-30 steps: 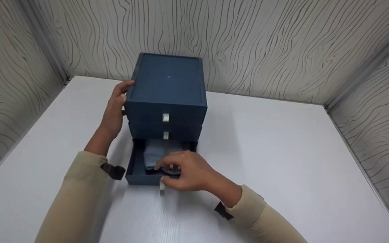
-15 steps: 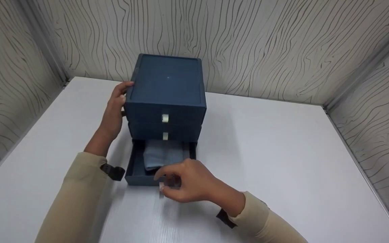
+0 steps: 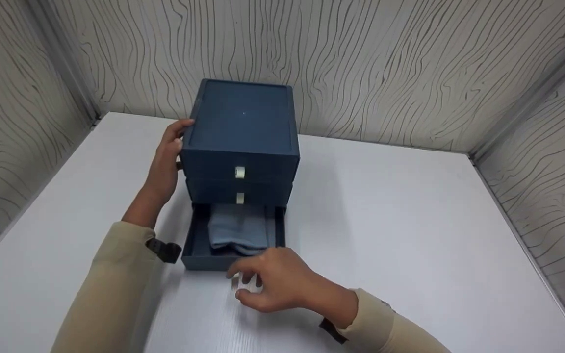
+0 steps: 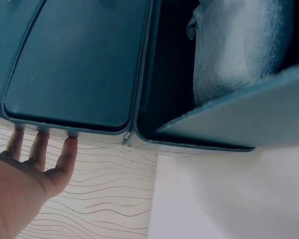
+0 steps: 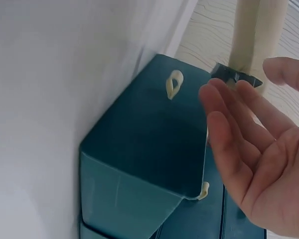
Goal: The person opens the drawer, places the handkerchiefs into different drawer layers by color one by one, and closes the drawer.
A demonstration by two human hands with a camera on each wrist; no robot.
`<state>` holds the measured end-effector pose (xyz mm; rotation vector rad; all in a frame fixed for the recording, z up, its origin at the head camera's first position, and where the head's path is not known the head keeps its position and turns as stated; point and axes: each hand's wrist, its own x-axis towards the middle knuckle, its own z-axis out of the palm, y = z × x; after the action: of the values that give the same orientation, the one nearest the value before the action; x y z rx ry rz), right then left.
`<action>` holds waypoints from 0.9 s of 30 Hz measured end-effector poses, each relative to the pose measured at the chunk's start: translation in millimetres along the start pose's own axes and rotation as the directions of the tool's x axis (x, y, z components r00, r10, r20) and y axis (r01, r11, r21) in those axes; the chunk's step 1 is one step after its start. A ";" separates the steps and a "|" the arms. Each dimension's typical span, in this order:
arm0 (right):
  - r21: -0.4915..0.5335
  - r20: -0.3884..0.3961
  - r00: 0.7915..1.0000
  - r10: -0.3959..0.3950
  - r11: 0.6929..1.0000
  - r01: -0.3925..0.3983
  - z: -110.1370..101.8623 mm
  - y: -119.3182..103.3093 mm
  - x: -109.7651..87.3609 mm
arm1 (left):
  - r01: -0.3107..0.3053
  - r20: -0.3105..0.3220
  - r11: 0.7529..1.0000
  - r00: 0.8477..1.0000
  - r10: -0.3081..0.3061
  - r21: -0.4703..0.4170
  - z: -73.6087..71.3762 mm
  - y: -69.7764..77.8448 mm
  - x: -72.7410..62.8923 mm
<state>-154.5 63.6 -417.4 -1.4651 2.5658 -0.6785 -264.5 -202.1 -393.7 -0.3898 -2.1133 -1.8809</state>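
A dark blue drawer unit stands on a white table, its bottom drawer pulled out toward me. In that drawer lies a folded light blue cloth, also seen in the left wrist view as a fuzzy cloth. My left hand rests against the unit's left side, fingertips touching the wall and nothing gripped. Just in front of the drawer, my right hand hovers with loosely bent fingers, thumb apart, holding nothing. The pale loop pull on the drawer front hangs free in the right wrist view.
Two upper drawers are closed, each with a pale pull at the front. The white table extends on both sides. Wood-patterned walls rise behind and beside it.
My right hand has drawn back from over the drawer toward me, its thumb and fingers parting and leaving the cloth uncovered. The left hand and the drawer have stayed in place.
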 end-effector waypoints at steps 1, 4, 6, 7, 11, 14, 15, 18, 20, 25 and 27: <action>-0.006 0.005 1.000 0.006 1.000 -0.005 1.0 -0.4 -0.2 | -0.001 -0.002 1.000 1.000 0.001 -0.002 0.1 -0.1 0.2; -0.024 0.018 1.000 0.023 0.999 -0.022 4.0 -1.8 -0.4 | -0.005 -0.004 1.000 1.000 0.005 -0.003 0.1 -0.3 0.8; -0.045 0.027 0.999 0.031 0.999 -0.030 6.5 -2.4 -0.1 | -0.004 -0.002 1.000 1.000 0.004 -0.006 0.2 -0.5 1.0; -0.059 0.030 0.999 0.034 0.998 -0.032 7.8 -2.6 0.1 | -0.003 -0.002 1.000 1.000 0.003 -0.011 0.2 -0.6 1.0; -0.095 0.039 0.998 0.039 0.995 -0.035 13.1 -2.4 0.4 | 0.002 -0.008 1.000 1.000 -0.002 -0.011 0.4 -1.1 0.9; -0.104 0.036 0.998 0.044 0.994 -0.040 16.5 -1.3 0.1 | 0.004 -0.014 1.000 1.000 -0.004 -0.010 0.8 -1.3 0.2; -0.105 0.034 0.998 0.044 0.994 -0.041 17.4 -0.9 0.0 | 0.003 -0.015 1.000 1.000 -0.004 -0.010 1.1 -1.2 -0.1; -0.104 0.022 0.999 0.043 0.994 -0.040 19.6 0.6 -0.1 | 0.003 -0.015 1.000 1.000 -0.003 -0.019 1.4 -0.8 -0.4; -0.097 0.020 0.999 0.044 0.994 -0.042 20.6 1.5 0.1 | -0.001 -0.016 1.000 1.000 0.000 -0.020 1.9 0.4 -0.8; -0.087 0.034 0.997 0.064 0.994 -0.061 22.4 2.7 1.5 | -0.009 -0.019 0.999 1.000 0.008 -0.039 2.2 0.0 -0.8; -0.085 0.042 0.997 0.072 0.994 -0.069 22.7 2.4 2.4 | -0.013 -0.019 0.999 1.000 0.012 -0.047 2.0 -1.0 -0.4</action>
<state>-150.7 55.4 -438.4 -1.3883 2.6272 -0.5299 -264.6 -200.1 -394.9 -0.3932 -2.0531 -1.9231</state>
